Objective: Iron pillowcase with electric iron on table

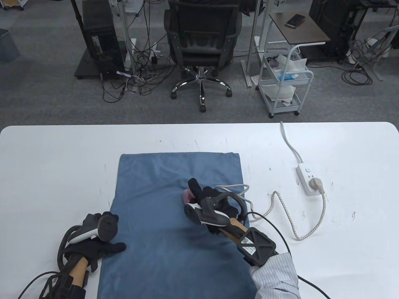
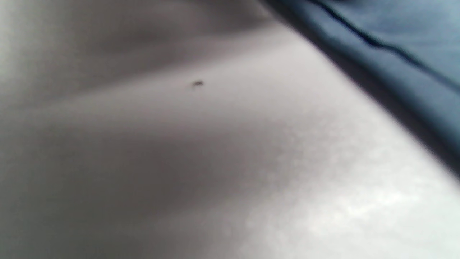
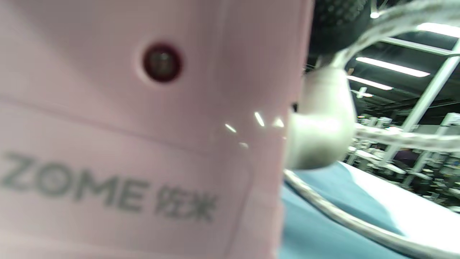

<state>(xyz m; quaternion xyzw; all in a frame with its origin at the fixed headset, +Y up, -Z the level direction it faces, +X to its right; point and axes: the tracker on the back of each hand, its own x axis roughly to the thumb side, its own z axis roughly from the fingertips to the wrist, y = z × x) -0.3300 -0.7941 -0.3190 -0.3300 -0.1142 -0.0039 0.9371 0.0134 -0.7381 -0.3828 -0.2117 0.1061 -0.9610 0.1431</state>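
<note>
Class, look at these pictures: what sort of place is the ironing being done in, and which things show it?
Probably an office or lab workspace, not a home. Beyond the white table stand an office chair, a computer tower amid tangled floor cables, and a wheeled cart. The pillowcase lies straight on the table.

Pink iron (image 3: 143,144), right wrist view: grey brand lettering "ZOME" followed by two Chinese characters, lower left of frame, below a small dark red indicator lamp (image 3: 162,63). No other readable text.
</note>
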